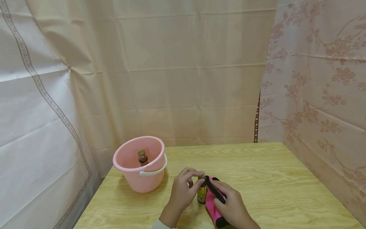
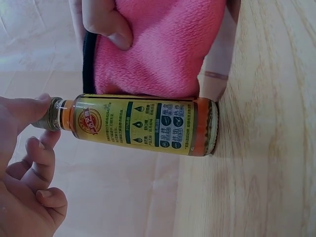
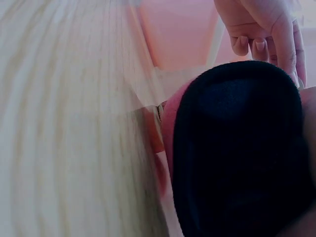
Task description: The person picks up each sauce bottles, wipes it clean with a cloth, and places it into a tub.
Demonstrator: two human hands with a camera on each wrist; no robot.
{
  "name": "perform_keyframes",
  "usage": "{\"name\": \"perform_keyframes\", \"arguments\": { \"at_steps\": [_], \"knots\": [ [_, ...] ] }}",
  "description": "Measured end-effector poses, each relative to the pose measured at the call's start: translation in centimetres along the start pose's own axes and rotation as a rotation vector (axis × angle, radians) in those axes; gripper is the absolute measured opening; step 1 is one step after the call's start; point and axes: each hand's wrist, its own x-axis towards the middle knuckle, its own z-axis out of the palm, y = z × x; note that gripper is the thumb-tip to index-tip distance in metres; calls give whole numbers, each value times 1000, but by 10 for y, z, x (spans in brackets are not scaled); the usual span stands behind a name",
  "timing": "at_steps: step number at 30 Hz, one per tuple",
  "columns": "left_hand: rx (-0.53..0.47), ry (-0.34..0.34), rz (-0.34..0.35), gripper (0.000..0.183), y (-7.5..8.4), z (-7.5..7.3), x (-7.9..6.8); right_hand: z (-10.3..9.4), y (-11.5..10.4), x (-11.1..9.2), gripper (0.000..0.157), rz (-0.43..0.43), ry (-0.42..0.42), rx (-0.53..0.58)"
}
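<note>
A small glass sauce bottle [image 1: 201,194] with a yellow-green label stands upright on the table. My left hand [image 1: 183,187] pinches its cap [image 2: 49,114] between thumb and forefinger, the other fingers loosely bent in the left wrist view. My right hand [image 1: 233,203] grips a pink plush cloth [image 1: 211,203] with black edging. In the left wrist view, the pink plush side [image 2: 158,44] lies against the bottle's side. The cloth's dark face [image 3: 237,148] fills much of the right wrist view and hides most of the bottle there.
A pink bucket [image 1: 143,183] with a white handle [image 1: 154,172] stands to the left on the wood-grain table [image 1: 257,178]. Inside it is a dark bottle [image 1: 142,158] with a gold-coloured cap. Curtains [image 1: 186,79] hang behind the table and on both sides.
</note>
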Motion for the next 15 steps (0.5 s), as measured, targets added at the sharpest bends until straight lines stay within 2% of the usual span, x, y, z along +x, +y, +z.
{"name": "perform_keyframes", "arguments": {
  "at_steps": [9,15],
  "knots": [
    [-16,12,69,18,-4,1,0,-2,1,-1,74,-121,52,-16],
    [-27,3,89,18,-3,0,1,-3,-1,-1,75,-193,82,-21]
  ]
}}
